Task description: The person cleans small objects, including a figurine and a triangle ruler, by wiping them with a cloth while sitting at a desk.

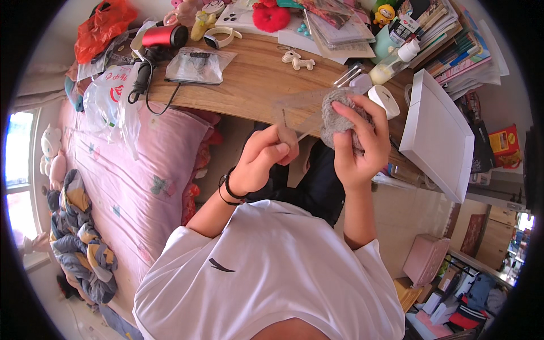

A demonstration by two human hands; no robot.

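Observation:
My left hand (262,157) is closed on a corner of a clear plastic set square (300,100), held up over the front edge of the desk. Fine markings show faintly along its see-through sides. My right hand (365,144) grips a bunched grey fluffy cloth (338,122), with the fingers spread over its top and side. The cloth is at the right end of the set square and seems to touch it; the exact contact is hidden behind the cloth. A dark band circles my left wrist.
On the wooden desk (243,79) are a dog-shaped keychain (297,59), a clear pouch (198,65), a pump bottle (395,62) and a white case (383,102). A white box lid (436,136) leans at the right. A bed (136,170) with pink bedding stands left.

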